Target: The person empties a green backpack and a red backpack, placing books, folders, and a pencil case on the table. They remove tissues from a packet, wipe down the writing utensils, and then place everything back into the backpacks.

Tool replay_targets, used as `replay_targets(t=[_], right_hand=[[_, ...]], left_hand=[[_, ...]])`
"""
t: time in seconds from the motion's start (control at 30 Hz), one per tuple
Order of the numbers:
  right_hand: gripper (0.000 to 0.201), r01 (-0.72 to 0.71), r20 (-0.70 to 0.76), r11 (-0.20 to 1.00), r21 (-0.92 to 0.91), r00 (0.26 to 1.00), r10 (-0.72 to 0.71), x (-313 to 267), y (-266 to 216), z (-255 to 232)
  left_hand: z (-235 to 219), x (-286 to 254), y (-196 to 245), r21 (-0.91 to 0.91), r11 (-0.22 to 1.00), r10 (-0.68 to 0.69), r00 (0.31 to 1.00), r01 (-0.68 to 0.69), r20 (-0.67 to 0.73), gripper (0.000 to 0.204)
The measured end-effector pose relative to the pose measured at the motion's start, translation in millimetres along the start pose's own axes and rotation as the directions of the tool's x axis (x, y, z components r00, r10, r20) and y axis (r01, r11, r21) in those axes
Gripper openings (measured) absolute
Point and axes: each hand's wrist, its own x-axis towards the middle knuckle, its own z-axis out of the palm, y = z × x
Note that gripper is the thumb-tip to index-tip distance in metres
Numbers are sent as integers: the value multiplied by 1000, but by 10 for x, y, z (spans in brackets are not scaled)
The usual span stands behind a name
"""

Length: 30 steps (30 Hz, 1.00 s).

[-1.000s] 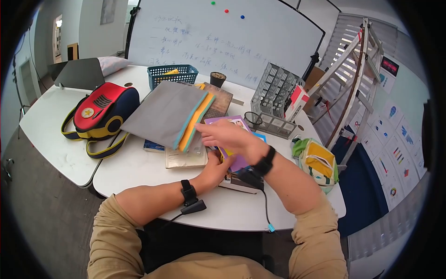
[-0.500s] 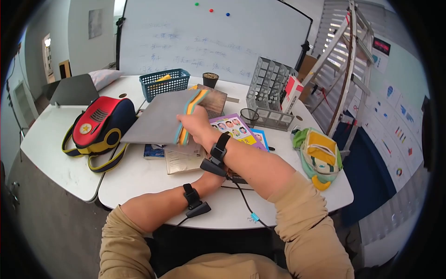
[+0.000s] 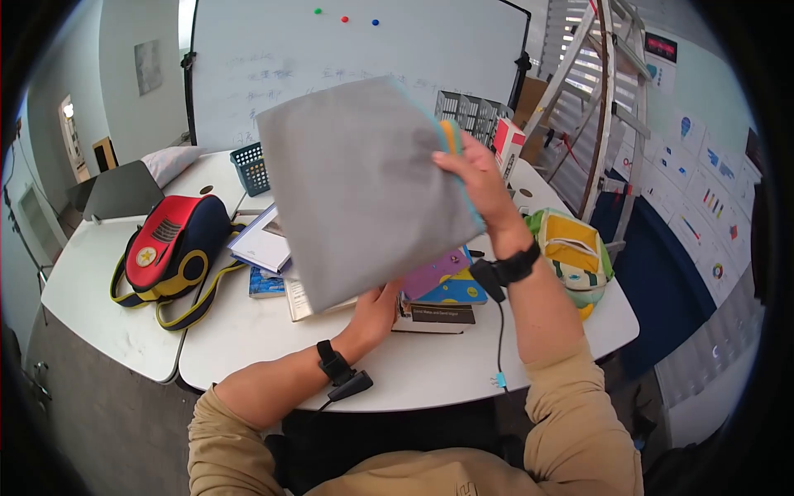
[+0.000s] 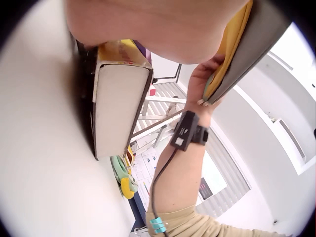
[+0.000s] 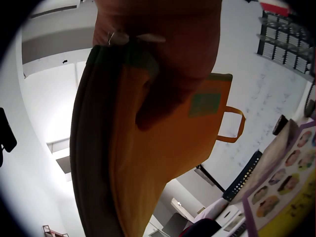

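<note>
right hand [image 3: 486,186] nearly closed, pinches grey folder [image 3: 356,190] by edge, up over bench [image 3: 248,347]. left hand [image 3: 375,314] by thick book [image 3: 434,317], fingers partly hidden, cannot tell how open. red bag [image 3: 169,236] on bench.

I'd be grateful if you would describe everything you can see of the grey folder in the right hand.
The grey folder is flat, roughly rectangular and apparently fabric, with light-blue edging. The right hand pinches its edge, holding it tilted above the books, partly hiding the whiteboard. The right wrist view shows an orange layer behind it, with a green patch and a loop handle; whether that is a separate folder is unclear, as is any contact with the left hand.
</note>
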Motion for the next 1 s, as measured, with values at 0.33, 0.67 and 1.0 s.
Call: replay_targets(t=[0.33,0.67,1.0], right_hand=[[52,-298,-143,954,34,943,300,-1060,634,-953],[56,-488,-174,872,-40,863,475,-1234,684,-780],[40,-522,-184,845,-117,847,498,-1269,788,-757]], left_hand=[[-134,87,120,-364,879,177,920,-307,-350,38],[-292,113,181,-506,837,101,969,-205,-226,47],[-340,159,213,-202,953,160,941,-226,-298,31]])
